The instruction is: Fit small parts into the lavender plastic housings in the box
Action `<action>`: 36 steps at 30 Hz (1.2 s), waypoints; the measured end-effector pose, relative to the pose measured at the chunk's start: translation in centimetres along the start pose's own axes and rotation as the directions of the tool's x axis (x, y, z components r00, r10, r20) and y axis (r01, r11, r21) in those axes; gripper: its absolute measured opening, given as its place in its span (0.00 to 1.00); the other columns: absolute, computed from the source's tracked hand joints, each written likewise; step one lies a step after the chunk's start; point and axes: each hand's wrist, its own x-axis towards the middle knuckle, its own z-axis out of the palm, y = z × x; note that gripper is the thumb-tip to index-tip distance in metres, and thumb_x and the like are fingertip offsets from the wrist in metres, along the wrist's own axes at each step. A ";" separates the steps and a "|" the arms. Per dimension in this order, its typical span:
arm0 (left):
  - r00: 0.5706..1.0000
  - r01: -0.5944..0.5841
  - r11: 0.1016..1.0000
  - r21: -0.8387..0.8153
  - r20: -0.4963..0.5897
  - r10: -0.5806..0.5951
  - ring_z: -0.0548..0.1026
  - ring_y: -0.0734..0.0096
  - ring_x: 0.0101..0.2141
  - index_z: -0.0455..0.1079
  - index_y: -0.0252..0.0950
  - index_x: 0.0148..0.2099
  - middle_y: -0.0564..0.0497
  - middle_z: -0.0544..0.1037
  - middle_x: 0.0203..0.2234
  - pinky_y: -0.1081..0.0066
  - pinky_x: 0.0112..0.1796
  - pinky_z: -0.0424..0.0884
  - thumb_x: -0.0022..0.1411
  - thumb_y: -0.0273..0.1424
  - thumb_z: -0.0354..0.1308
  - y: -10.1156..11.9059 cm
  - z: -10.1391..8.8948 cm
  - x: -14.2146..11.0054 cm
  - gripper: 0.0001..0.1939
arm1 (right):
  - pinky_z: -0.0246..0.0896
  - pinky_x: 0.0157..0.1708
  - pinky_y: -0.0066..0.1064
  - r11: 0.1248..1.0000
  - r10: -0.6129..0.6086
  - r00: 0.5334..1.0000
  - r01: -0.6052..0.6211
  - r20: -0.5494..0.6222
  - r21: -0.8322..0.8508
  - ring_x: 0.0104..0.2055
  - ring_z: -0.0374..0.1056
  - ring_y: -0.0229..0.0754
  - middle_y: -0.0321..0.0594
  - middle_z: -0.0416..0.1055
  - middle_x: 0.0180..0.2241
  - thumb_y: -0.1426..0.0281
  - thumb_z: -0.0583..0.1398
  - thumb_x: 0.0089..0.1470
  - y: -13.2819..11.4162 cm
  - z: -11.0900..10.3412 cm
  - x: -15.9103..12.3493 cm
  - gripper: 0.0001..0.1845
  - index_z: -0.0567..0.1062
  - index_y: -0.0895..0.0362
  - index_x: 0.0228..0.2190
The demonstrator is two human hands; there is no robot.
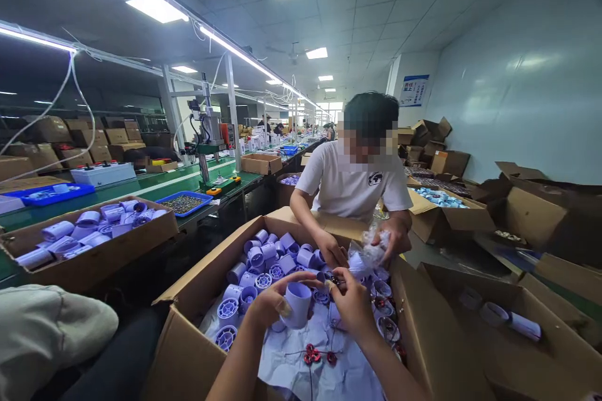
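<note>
My left hand (269,304) grips a lavender plastic cup-shaped housing (298,308), its rim facing up. To the right, my right hand (353,308) has its fingers pinched around a small dark part (333,280) that is too small to name. Both hands are above an open cardboard box (188,332) with many similar lavender housings (256,257), some showing spoked ends. Below my hands, small red and black parts with wires (312,354) rest on a white sheet (282,366). More wired parts show along the box's right side.
Across the box, a co-worker (352,182) handles a clear plastic bag (371,250) over the housings. Another box of housings (94,232) and a blue tray of small parts (187,203) are at left. At right, an open carton (470,344) holds a few cylinders.
</note>
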 end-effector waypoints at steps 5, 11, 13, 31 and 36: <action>0.999 0.038 0.998 0.045 0.006 -0.038 0.76 0.68 0.29 0.66 0.36 0.57 0.49 0.80 0.35 0.70 0.32 0.69 0.30 0.21 0.51 -0.4 0.3 0.3 0.44 | 0.67 0.37 0.37 0.989 -0.092 0.995 0.088 0.027 0.117 0.34 0.74 0.47 0.44 0.78 0.33 0.68 0.55 0.49 0.1 0.0 -0.2 0.10 0.73 0.55 0.34; 0.998 0.005 0.996 0.084 -0.055 0.000 0.75 0.68 0.32 0.75 0.38 0.46 0.49 0.78 0.45 0.71 0.33 0.70 0.29 0.20 0.50 -0.4 0.6 0.3 0.36 | 0.68 0.41 0.39 0.840 0.027 0.994 -0.081 0.108 0.536 0.38 0.74 0.49 0.43 0.77 0.33 0.57 0.63 0.42 1.0 0.4 0.4 0.18 0.72 0.56 0.33; 0.998 0.054 0.989 0.135 -0.030 -0.050 0.75 0.69 0.31 0.76 0.36 0.42 0.50 0.80 0.38 0.73 0.31 0.70 0.28 0.19 0.49 -0.3 0.6 0.3 0.34 | 0.68 0.41 0.38 0.774 0.056 0.989 -0.132 0.140 0.619 0.37 0.74 0.48 0.41 0.76 0.30 0.55 0.67 0.37 1.3 0.3 0.6 0.21 0.73 0.56 0.30; 0.996 0.091 0.974 0.206 -0.004 -0.092 0.75 0.69 0.26 0.77 0.32 0.36 0.50 0.79 0.25 0.77 0.25 0.68 0.26 0.18 0.50 -0.5 -0.7 0.3 0.29 | 0.65 0.28 0.28 0.556 0.050 0.885 -0.409 0.462 0.724 0.24 0.71 0.36 0.36 0.76 0.25 0.59 0.74 0.28 1.8 -3.3 1.5 0.22 0.77 0.57 0.25; 0.995 0.095 0.964 0.249 -0.033 -0.090 0.73 0.70 0.28 0.77 0.33 0.36 0.51 0.78 0.28 0.77 0.26 0.66 0.27 0.19 0.50 -0.9 -1.1 0.4 0.28 | 0.67 0.29 0.31 0.706 0.019 0.947 -0.240 0.321 0.666 0.24 0.69 0.38 0.36 0.74 0.24 0.54 0.71 0.29 2.0 -3.0 1.7 0.23 0.76 0.57 0.24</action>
